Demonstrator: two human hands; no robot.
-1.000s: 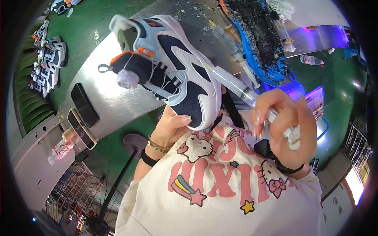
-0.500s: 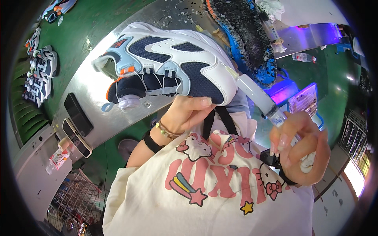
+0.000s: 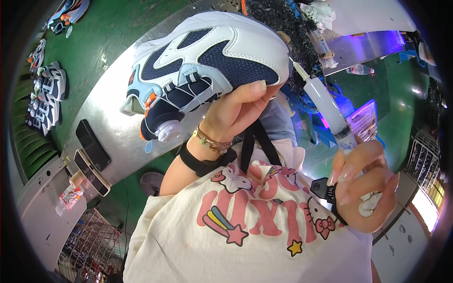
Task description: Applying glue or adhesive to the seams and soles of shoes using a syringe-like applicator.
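A white and navy sneaker (image 3: 207, 61) with light blue and orange trim and a round lace dial hangs on its side over the metal table. My left hand (image 3: 238, 111) grips it by the toe end, thumb on the navy mesh and the other fingers hidden beneath. In my right hand (image 3: 365, 181) is a syringe (image 3: 329, 109) with whitish content, its thin tip pointing up and left beside the toe of the sole. I cannot tell whether the tip touches the shoe. A small white lump (image 3: 370, 203) sits in the curled fingers of that same hand.
Two phones (image 3: 93, 144) (image 3: 91, 172) lie at the left on the metal table (image 3: 101, 111). Several sneakers (image 3: 47, 96) stand farther left. Behind the syringe is a pad (image 3: 283, 28) covered in black residue, with crumpled white tissue (image 3: 321, 16) beside it. A blue-framed holder (image 3: 361, 120) is at the right.
The sneaker has tilted, its sole edge turning more toward the right and its heel end dropping. The syringe tip has moved from over the upper to the sole edge at the toe.
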